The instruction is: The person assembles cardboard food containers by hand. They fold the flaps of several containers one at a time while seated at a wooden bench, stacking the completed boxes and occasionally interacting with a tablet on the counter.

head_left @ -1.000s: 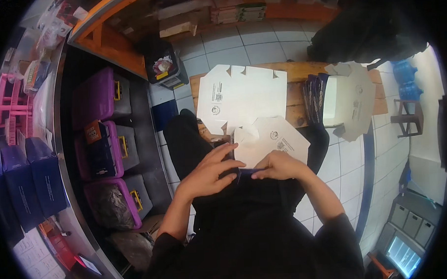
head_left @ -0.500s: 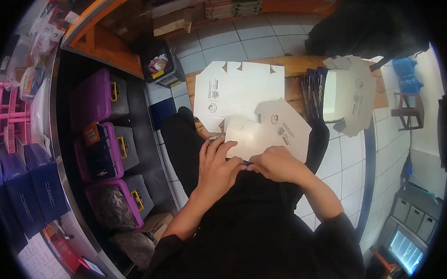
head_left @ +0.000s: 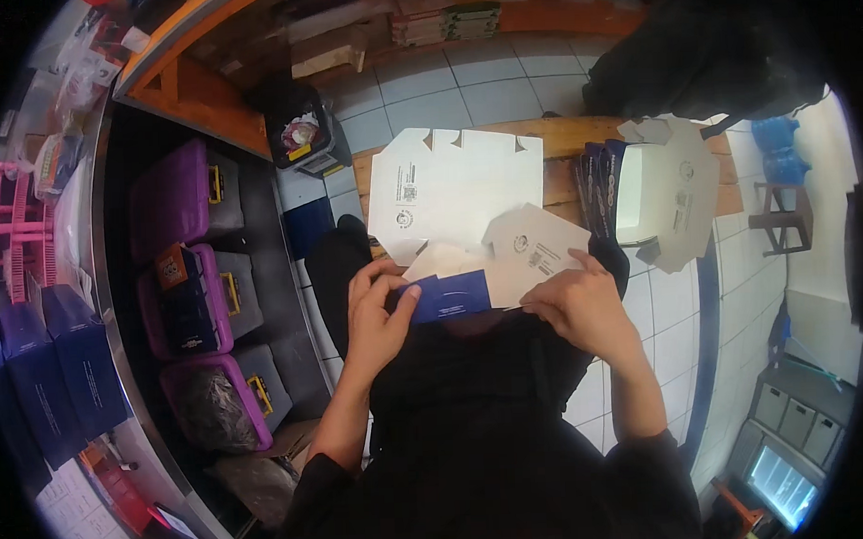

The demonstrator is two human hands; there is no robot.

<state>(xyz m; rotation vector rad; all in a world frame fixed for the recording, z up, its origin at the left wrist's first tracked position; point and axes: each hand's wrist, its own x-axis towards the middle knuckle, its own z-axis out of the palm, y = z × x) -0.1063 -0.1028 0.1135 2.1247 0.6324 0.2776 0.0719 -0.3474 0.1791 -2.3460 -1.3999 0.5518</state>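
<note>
Both hands grip one flat box blank (head_left: 507,267) (white outside, blue inside): left hand (head_left: 376,314) pinches its blue flap, right hand (head_left: 580,302) its white edge.

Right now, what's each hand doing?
Left hand: closed on the blue flap of the carton blank, thumb on top.
Right hand: gripping the blank's right side.
</note>
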